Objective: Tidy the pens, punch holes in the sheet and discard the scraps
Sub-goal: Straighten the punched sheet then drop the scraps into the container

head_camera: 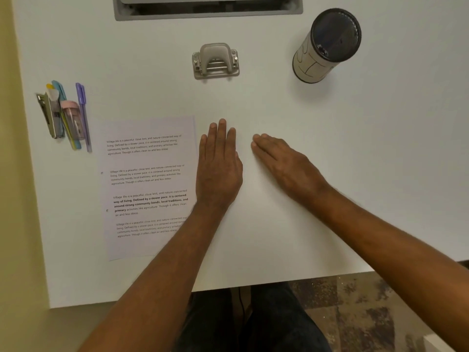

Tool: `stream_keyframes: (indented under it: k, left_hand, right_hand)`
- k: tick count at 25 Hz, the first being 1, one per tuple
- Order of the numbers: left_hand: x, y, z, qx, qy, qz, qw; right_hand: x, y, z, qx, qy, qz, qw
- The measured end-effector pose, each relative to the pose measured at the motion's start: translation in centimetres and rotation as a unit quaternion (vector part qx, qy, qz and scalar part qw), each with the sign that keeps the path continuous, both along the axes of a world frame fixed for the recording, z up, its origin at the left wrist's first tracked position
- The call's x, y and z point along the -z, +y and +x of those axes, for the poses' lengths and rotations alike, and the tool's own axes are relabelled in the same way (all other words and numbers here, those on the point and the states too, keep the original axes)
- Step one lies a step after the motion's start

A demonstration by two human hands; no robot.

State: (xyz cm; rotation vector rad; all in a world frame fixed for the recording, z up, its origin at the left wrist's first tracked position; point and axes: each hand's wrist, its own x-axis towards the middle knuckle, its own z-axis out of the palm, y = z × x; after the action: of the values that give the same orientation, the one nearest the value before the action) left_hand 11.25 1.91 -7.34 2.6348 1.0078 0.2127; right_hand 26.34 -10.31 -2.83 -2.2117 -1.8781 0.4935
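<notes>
Both hands lie flat, holding nothing: left hand (219,163) just beside the sheet (149,186), right hand (284,161) on the tabletop (304,110). Pens (68,115) sit far left, punch (215,60) farther back. Grabbing carelessly could crumple the sheet or roll pens off.

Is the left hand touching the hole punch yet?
Apart. The head view shows the left hand lying flat on the table beside the sheet, with a bare stretch of tabletop between its fingertips and the hole punch.
</notes>
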Motion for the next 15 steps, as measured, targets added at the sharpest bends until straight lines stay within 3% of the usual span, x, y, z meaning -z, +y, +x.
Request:
stream_keyframes:
  k: [7,12,15]
  left_hand:
    - [0.1,-0.1,0.1,-0.003,0.001,0.009,1.000]
    - [-0.1,-0.1,0.2,0.000,0.002,0.006,1.000]
    - [-0.6,0.2,0.2,-0.006,-0.006,-0.017,1.000]
  right_hand:
    - [0.0,1.0,0.7,-0.010,-0.044,-0.015,0.999]
    - [-0.4,2.3,-0.1,0.047,-0.049,0.001,0.998]
    - [-0.7,3.1,-0.4,0.124,0.021,0.000,0.992]
